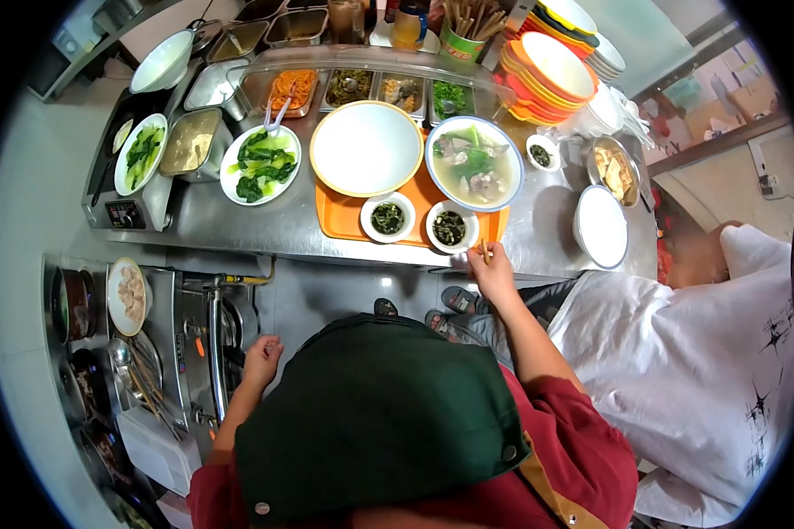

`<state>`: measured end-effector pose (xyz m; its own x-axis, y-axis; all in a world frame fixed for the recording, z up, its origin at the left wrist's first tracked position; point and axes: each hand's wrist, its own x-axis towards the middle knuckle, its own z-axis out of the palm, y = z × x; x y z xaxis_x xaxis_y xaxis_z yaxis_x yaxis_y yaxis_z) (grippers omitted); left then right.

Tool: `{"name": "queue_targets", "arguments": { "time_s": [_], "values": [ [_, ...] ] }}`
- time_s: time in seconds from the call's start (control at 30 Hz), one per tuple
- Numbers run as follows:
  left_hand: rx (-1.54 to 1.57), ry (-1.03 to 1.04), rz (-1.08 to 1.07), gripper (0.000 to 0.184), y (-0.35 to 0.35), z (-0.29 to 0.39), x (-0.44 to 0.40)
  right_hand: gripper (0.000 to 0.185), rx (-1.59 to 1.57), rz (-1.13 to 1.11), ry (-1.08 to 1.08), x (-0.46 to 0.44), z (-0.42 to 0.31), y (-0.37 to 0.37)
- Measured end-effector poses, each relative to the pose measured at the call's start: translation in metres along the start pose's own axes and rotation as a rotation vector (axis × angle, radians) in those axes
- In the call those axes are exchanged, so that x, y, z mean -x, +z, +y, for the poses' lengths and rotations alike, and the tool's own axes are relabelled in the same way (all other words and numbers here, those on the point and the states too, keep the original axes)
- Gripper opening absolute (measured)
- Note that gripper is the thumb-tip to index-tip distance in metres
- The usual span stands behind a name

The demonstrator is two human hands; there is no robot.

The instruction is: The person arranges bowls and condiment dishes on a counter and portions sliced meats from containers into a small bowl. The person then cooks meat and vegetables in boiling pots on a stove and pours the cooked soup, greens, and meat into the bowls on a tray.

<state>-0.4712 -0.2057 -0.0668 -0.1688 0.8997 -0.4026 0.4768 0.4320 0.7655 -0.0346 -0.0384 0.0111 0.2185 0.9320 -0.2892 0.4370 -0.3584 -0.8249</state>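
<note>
My right hand point(492, 266) is at the counter's front edge, closed around a small brownish stick-like item, just below a small white bowl of dark greens point(451, 227). My left hand point(263, 359) hangs low at the left, its fingers curled; whether anything is in it is too small to tell. On the orange tray point(348, 225) stand an empty white bowl point(367, 148), a bowl of soup with meat and greens point(474, 164) and another small bowl of greens point(388, 218).
Plates of leafy greens point(262, 165) stand on the steel counter point(538, 207). Topping pans point(291, 92) sit behind a clear cover. Stacked bowls point(551, 66) rise at the back right. A person in a white shirt point(679, 335) is close at the right. A stove is at the lower left.
</note>
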Motion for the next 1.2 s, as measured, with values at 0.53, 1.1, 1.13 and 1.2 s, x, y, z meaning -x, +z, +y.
{"name": "queue_targets", "arguments": {
  "time_s": [0.53,1.1,1.13,1.2],
  "values": [
    [-0.374,-0.539,0.924,0.048,-0.086,-0.079,0.056,0.019,-0.120,-0.311,-1.026,0.044,-0.312,0.071],
    [0.092,-0.407,0.337,0.027,-0.121,-0.135,-0.056,0.019,-0.272,-1.107,-1.217,0.198,-0.520,0.545],
    [0.108,-0.423,0.347,0.027,-0.121,-0.136,-0.059,0.017,-0.256,-1.162,-1.179,0.195,-0.530,0.576],
    [0.164,-0.411,0.283,0.027,-0.124,-0.133,-0.055,0.016,-0.178,-1.239,-1.132,0.207,-0.548,0.626]
  ]
}}
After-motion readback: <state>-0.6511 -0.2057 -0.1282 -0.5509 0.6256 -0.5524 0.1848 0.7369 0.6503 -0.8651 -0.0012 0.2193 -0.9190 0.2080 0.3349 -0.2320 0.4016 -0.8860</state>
